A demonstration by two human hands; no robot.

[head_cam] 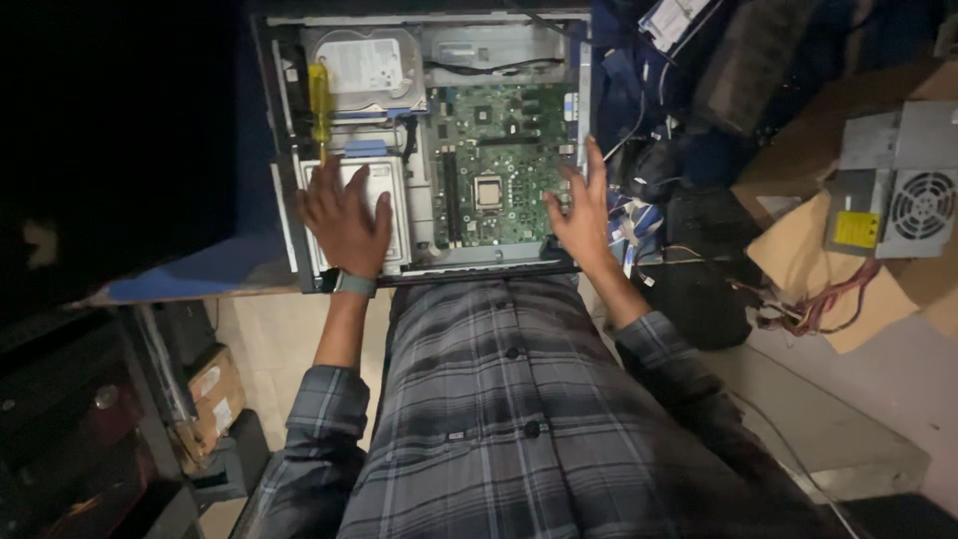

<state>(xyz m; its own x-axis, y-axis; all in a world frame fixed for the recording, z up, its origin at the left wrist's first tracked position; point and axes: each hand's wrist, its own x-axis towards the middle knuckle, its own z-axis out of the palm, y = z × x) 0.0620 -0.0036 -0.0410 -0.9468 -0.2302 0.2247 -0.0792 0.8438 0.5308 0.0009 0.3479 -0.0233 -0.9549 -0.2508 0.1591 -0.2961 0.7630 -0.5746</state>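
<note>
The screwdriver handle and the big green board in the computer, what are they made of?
The screwdriver handle looks like clear yellow plastic: glossy and see-through at its edges. The green board looks like a stiff, matte circuit board, probably fibreglass, studded with small metal and black plastic parts. The left hand rests on a dull grey cover, probably sheet metal.

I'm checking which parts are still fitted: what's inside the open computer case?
Inside the computer case: a hard drive, a green circuit board, a yellow screwdriver. The left hand covers part of a metal drive cage.
</note>
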